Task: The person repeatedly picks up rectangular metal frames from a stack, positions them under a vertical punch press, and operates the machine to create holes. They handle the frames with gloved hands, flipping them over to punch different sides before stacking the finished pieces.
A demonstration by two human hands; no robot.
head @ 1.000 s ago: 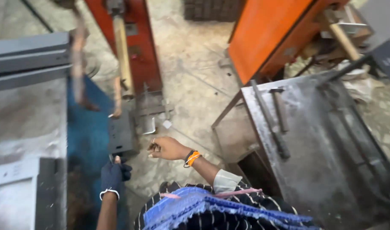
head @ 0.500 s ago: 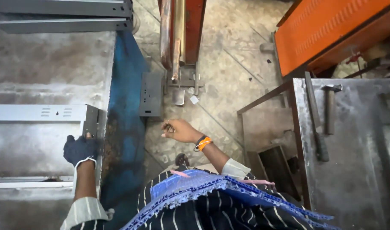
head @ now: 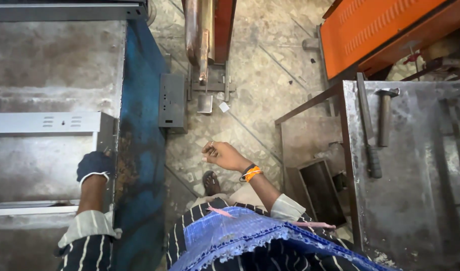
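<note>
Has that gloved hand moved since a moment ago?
Yes. A second ago the gloved left hand hung beside the blue machine edge; half a second ago it had reached the grey sheet-metal piece, where it rests now.

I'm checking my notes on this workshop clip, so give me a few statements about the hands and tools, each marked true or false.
1. The left hand wears a dark glove and rests on the grey sheet-metal panel. True.
2. The right hand grips the hammer. False: the metal-headed hammer lies untouched on the grey steel table.
3. The right wrist has an orange band. True.
4. The right hand is gloved. False: it is bare, held loosely curled above the tiled floor.
</note>
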